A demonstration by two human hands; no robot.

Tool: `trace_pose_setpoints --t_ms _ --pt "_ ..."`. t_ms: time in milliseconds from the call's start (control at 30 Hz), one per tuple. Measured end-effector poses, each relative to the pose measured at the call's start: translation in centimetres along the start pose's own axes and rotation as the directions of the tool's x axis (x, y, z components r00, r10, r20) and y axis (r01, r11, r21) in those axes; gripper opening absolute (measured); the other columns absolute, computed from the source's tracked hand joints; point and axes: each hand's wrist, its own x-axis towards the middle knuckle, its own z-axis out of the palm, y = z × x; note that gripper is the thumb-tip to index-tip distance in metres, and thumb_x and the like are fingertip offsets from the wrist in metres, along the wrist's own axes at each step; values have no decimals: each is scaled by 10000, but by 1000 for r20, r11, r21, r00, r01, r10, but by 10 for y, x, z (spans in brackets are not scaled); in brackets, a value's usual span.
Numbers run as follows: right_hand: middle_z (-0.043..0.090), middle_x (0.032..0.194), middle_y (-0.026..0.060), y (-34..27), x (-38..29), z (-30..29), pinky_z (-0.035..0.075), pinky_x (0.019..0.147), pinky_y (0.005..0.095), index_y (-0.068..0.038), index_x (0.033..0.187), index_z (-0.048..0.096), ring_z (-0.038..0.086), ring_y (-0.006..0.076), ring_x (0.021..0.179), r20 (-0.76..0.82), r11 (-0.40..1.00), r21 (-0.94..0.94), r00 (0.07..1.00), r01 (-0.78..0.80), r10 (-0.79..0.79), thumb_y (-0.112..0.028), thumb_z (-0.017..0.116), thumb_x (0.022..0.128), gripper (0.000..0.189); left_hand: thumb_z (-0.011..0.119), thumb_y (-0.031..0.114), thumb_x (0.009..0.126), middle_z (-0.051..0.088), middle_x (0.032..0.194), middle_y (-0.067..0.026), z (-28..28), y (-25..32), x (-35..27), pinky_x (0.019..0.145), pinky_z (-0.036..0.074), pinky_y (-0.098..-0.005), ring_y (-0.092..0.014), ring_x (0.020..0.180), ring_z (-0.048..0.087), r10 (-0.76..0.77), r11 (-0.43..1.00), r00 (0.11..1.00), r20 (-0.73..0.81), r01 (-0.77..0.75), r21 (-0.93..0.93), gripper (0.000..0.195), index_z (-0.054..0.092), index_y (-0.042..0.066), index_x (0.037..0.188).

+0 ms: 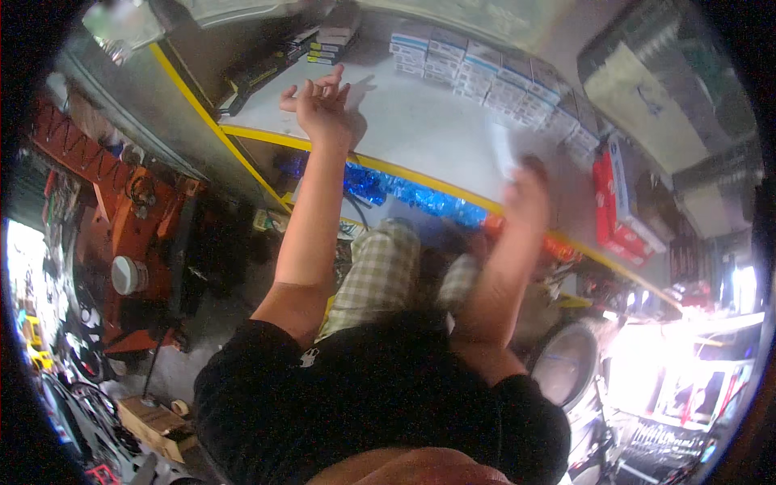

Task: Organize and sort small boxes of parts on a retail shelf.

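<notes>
My left hand (318,109) is raised over the left part of a pale shelf (418,133) with a yellow front edge. Its fingers are spread and partly curled, with nothing in them. My right hand (526,188) is blurred above the shelf's front edge. A pale, blurred streak (502,145) shows just beyond its fingers; whether the hand holds it cannot be told. Small white and blue boxes (485,76) stand stacked in a row along the back of the shelf. Near my left hand, dark boxes with yellow-green marks (324,51) are stacked at the back left.
Red and white boxes (618,206) lie at the shelf's right. Shiny blue wrapped items (424,194) fill a lower level under the yellow edge. An orange metal machine (121,200) with a white tub (129,274) stands at left, a cardboard box (148,421) below it. A round tyre-like ring (567,364) is at lower right.
</notes>
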Motion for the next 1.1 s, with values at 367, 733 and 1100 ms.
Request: trace_pose_setpoints --t_ms 367,733,1100 --pt "644 1107 150 -57 194 -43 437 879 317 -41 1147 622 613 234 1001 169 439 -869 971 227 -166 -293 636 774 450 490 215 862 583 834 -152 -17 2 8 826 426 -534 -464 974 578 91 996 985 147 -87 -36 311 264 229 1075" --pt "453 1366 146 19 224 -56 284 1066 404 -83 1351 437 423 332 1254 422 566 -727 903 388 -78 -237 337 954 437 495 205 873 565 769 -165 -40 -14 26 628 482 -454 -310 674 545 85 980 985 148 -56 -191 246 349 179 1068" --pt "489 1335 130 26 240 -77 347 1028 435 -207 1350 450 480 339 1202 380 210 -835 808 509 -450 -221 358 939 421 554 151 900 504 740 -105 -54 45 -13 540 446 -302 -218 646 550 389 895 685 616 -438 -79 243 418 109 1098"
